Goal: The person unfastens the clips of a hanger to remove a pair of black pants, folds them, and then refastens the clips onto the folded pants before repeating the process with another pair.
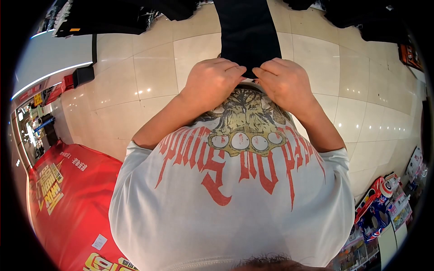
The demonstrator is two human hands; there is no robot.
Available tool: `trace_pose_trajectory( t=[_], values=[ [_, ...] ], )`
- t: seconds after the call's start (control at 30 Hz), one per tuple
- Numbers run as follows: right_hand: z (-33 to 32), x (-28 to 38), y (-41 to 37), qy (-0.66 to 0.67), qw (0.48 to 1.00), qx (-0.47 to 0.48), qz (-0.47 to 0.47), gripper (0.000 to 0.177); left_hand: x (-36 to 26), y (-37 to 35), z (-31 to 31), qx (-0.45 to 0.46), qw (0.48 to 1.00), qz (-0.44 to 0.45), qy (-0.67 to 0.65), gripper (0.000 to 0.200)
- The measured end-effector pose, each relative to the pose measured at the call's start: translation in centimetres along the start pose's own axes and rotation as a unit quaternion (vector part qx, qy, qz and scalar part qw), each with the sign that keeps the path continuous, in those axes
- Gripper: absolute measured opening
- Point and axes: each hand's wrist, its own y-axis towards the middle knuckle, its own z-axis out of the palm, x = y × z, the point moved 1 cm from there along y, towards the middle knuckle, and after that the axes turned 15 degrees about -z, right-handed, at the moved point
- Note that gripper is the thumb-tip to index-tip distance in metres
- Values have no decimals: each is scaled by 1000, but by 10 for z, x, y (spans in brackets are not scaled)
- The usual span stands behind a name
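A long piece of black cloth (249, 31) stretches from the top edge of the head view down to both hands in front of my waist. Its near edge is pinched on the left by my left hand (216, 81), fingers closed, thumb toward the middle. On the right, my right hand (285, 83) pinches the same edge, with its fingers closed too. The two hands are a small gap apart. Just below them is my white shirt (235, 221) with red lettering and a printed picture. The fingertips partly hide the cloth's edge.
Dark garments hang at the upper left (108, 16) and upper right (370, 18). A red printed cover (86, 189) lies at the lower left. Packaged goods (379, 207) stand at the lower right. Shiny beige floor tiles (316, 63) surround me.
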Motion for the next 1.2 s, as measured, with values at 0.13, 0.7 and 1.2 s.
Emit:
trace_pose_trajectory(
  t=[0.13, 0.7, 1.2],
  values=[
    [-1, 0, -2, 3, 1000, -1, 2, 14, 3, -1, 0, 1, 1000, 11, -2, 22],
    [-2, -3, -14, 20, 1000, -7, 18, 20, 17, -10, -4, 6, 1000, 9, 15, 14],
    [-6, -10, -21, 17, 999, -21, 42, 19, 37, -19, -18, -3, 998, -29, 49, 14]
  ],
)
